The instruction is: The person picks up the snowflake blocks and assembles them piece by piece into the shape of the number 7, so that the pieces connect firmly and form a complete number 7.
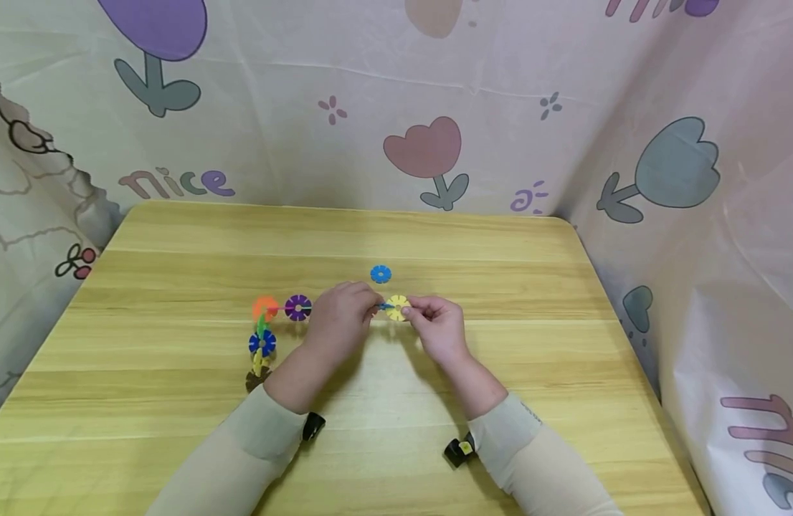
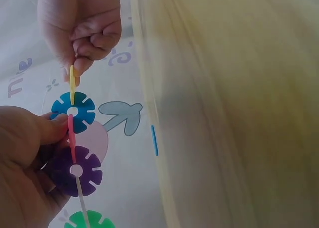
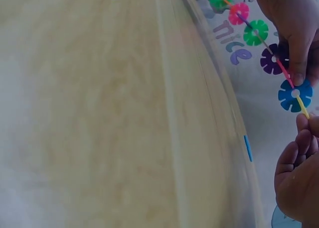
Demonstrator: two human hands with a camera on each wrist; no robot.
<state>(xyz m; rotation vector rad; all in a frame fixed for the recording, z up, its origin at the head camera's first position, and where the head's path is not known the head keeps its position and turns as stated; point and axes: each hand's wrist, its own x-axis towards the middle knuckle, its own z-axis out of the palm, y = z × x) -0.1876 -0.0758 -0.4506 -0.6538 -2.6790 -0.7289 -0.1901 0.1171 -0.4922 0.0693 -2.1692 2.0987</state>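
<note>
A chain of slotted snowflake discs runs between the hands and off to the left. My left hand pinches it near its right end, thumb on a blue disc, beside a pink disc and a purple disc. My right hand grips a yellow disc between thumb and fingers. That yellow disc meets the blue one edge to face; how deep their slots sit I cannot tell. The left hand covers part of the chain in the head view.
One loose blue disc lies on the wooden table beyond the hands. The chain's left part bends toward the near side, past an orange disc, down to a brown disc. A printed curtain hangs behind the table.
</note>
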